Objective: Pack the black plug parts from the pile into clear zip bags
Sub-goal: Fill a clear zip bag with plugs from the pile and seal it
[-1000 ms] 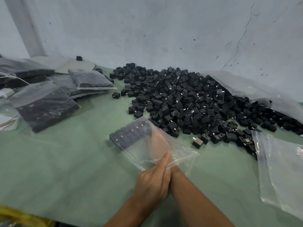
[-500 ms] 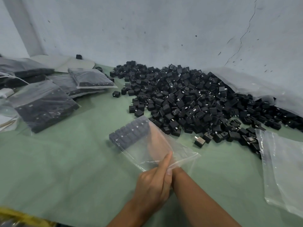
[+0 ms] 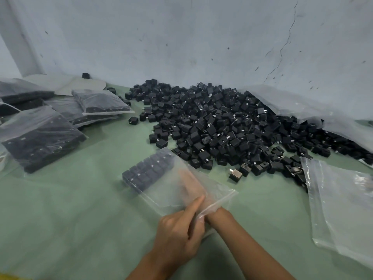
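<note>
Left hand (image 3: pixel 179 233) still pinches the mouth of the clear zip bag (image 3: pixel 220 196) mid-table. Right hand (image 3: pixel 191 184) stays inside it, its grip unclear through the plastic. Bagged plug parts (image 3: pixel 147 172) are unmoved, with the pile (image 3: pixel 222 126) at the table's far edge.

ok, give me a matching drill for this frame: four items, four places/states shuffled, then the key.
Things:
1. loose plug pile
2. open bag
3. empty bag
4. packed bags

Places/states:
A. flat at the right edge, no parts inside
B. lying at far left, overlapping
C. heaped at centre back
D. mouth gripped by the left hand, block of parts at its far end

Pairs: 1-C, 2-D, 3-A, 4-B
</note>
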